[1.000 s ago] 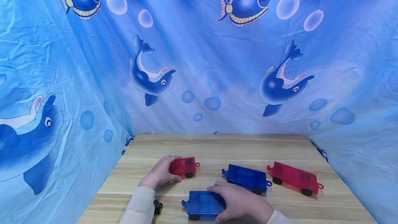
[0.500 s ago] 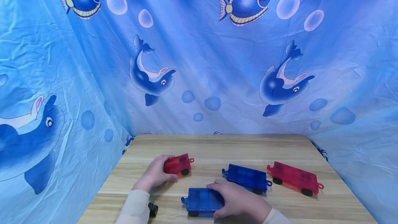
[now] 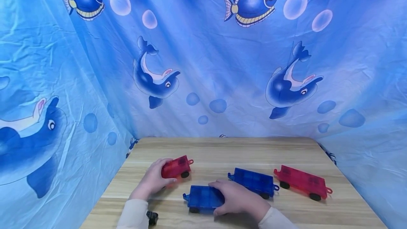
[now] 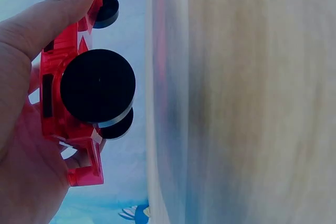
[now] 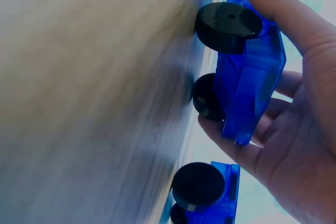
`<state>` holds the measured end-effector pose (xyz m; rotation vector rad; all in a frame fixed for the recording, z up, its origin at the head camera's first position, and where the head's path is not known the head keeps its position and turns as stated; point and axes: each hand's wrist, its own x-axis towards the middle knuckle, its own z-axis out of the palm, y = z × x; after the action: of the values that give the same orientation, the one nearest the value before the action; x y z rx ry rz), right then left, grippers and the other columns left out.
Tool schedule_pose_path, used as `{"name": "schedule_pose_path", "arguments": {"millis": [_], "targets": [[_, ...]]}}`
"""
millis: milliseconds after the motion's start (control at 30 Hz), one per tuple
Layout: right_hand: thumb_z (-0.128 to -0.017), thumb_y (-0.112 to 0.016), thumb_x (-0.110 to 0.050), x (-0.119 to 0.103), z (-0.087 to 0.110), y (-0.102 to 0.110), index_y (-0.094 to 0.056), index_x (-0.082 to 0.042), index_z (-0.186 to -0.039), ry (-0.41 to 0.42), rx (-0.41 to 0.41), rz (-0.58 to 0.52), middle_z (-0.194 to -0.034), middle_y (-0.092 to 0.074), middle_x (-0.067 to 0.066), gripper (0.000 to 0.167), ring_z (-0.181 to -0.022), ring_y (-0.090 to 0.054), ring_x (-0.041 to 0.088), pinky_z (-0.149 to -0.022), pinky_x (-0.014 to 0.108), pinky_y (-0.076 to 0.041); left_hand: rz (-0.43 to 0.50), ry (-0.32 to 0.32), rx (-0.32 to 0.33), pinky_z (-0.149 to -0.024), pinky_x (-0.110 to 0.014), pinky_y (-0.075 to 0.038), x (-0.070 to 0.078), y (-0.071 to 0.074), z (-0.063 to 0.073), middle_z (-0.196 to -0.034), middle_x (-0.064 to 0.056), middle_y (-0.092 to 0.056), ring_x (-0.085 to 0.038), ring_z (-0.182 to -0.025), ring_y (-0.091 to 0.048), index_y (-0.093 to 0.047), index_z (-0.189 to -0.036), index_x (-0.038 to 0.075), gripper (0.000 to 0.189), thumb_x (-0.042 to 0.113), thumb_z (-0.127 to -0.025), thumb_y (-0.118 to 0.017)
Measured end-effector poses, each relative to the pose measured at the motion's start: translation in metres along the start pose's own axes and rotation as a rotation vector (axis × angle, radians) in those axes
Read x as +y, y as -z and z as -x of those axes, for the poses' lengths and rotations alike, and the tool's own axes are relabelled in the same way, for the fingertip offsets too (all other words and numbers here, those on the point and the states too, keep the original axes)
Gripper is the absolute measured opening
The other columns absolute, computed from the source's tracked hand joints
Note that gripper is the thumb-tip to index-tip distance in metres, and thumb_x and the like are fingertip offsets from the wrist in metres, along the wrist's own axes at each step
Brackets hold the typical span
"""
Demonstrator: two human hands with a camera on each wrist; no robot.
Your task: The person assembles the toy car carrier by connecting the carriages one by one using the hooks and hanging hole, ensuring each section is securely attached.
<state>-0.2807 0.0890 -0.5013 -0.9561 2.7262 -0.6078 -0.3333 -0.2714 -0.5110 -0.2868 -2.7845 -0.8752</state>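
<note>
Left hand (image 3: pixel 154 177) curls round red wagon (image 3: pixel 176 167) at left part of table (image 3: pixel 222 151); right hand (image 3: pixel 238 199) grips nearer blue wagon (image 3: pixel 203 197), front middle. Probably better: hold both by sides, level, hook (image 3: pixel 186 197) and ring (image 3: pixel 192 162) uncovered.

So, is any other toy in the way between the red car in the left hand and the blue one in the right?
No other toy visibly stands between the red car and held blue car. The second blue car is beyond the right hand.
</note>
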Motion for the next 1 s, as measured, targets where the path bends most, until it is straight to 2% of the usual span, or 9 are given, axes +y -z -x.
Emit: {"name": "schedule_pose_path", "arguments": {"millis": [267, 500, 800, 1000], "targets": [[-0.076, -0.085, -0.067, 0.0, -0.012, -0.002, -0.052, -0.029, -0.155, -0.036, 0.04, -0.006, -0.153, -0.054, -0.003, 0.093, -0.134, -0.055, 0.023, -0.107, 0.055, -0.049, 0.032, 0.001, -0.018, -0.094, -0.055, -0.055, -0.001, 0.003, 0.003, -0.134, 0.0, -0.062, -0.029, -0.122, -0.056, -0.06, -0.147, 0.022, 0.083, 0.042, -0.074, -0.096], [-0.078, -0.086, -0.063, 0.001, -0.02, -0.002, -0.051, -0.024, -0.156, -0.05, 0.069, -0.013, -0.155, -0.053, 0.006, 0.094, -0.137, -0.054, 0.03, -0.108, 0.057, -0.048, 0.046, 0.004, -0.01, -0.095, -0.054, -0.055, -0.002, 0.005, 0.004, -0.135, 0.0, -0.062, -0.028, -0.122, -0.056, -0.06, -0.148, 0.024, 0.081, 0.04, -0.076, -0.095], [-0.078, -0.085, -0.065, 0.006, -0.029, -0.001, -0.052, -0.023, -0.155, -0.092, 0.085, -0.03, -0.151, -0.056, 0.004, 0.094, -0.133, -0.057, 0.028, -0.107, 0.055, -0.049, 0.068, -0.009, -0.004, -0.096, -0.054, -0.053, -0.003, 0.007, 0.005, -0.134, 0.001, -0.062, -0.027, -0.121, -0.057, -0.059, -0.149, 0.024, 0.082, 0.04, -0.077, -0.095], [-0.077, -0.087, -0.062, 0.007, -0.031, -0.003, -0.053, -0.019, -0.154, -0.111, 0.124, -0.032, -0.147, -0.058, 0.005, 0.095, -0.129, -0.059, 0.028, -0.106, 0.056, -0.05, 0.109, -0.008, -0.013, -0.098, -0.054, -0.053, -0.006, 0.007, 0.008, -0.137, 0.001, -0.063, -0.028, -0.122, -0.059, -0.06, -0.148, 0.022, 0.08, 0.039, -0.078, -0.095]]}}
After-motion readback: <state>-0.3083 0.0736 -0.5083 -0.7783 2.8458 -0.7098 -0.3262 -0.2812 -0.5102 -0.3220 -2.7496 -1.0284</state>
